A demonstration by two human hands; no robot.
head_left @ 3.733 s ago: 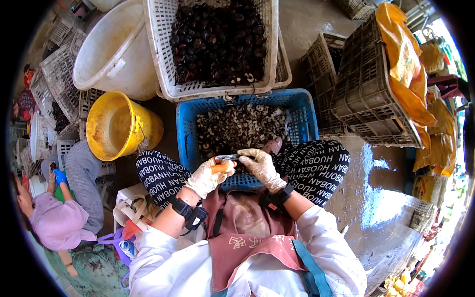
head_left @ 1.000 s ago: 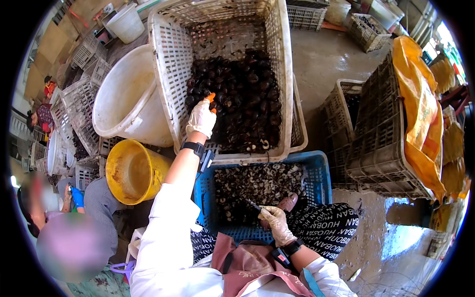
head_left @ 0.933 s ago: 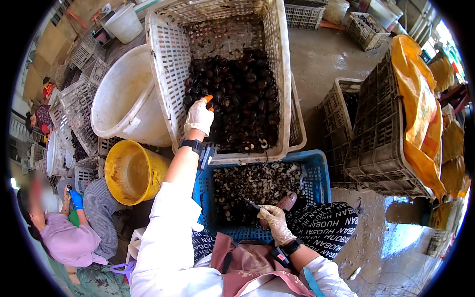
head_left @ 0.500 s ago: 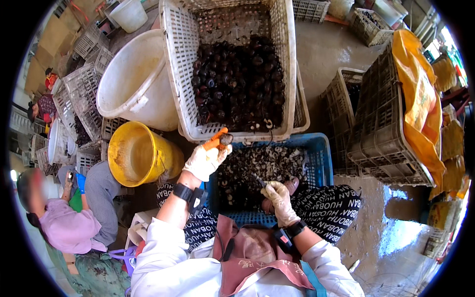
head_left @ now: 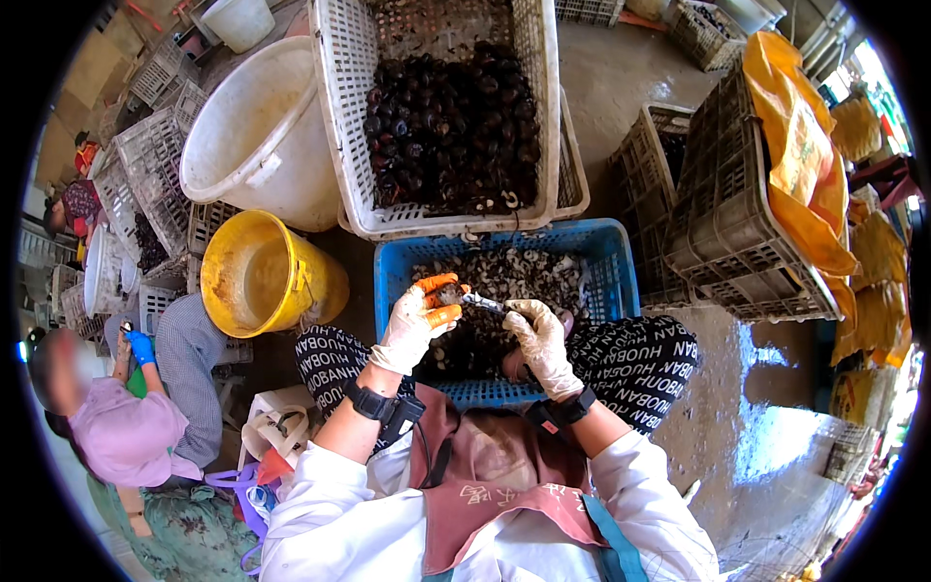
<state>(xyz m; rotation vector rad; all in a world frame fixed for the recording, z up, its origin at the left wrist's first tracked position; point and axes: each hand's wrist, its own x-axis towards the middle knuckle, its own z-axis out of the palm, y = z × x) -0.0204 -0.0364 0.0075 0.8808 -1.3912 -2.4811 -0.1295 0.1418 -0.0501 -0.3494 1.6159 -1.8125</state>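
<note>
My left hand (head_left: 405, 328), in a white glove with orange fingertips, pinches a dark, rounded shellfish (head_left: 447, 293). In my right hand (head_left: 543, 344), also gloved, is a slim metal pick-like tool (head_left: 484, 303). Its tip meets the shellfish or lies right beside it; the exact contact is too small to tell. Both hands are over a blue plastic crate (head_left: 386, 281) between my knees, holding many pale and dark bits. Beyond it, a white perforated crate (head_left: 341, 145) contains a heap of dark shellfish (head_left: 451, 136).
To the left stand a yellow bucket (head_left: 320, 286) and a large white tub (head_left: 218, 160). Stacked crates (head_left: 722, 218) with an orange sheet (head_left: 800, 165) rise on the right, by a wet floor (head_left: 718, 407). Another person (head_left: 131, 427) sits at the lower left.
My left hand has drawn the shellfish back from the white crate's edge. My right hand has moved forward, bringing the tool to the shellfish. The whole view has shifted slightly.
</note>
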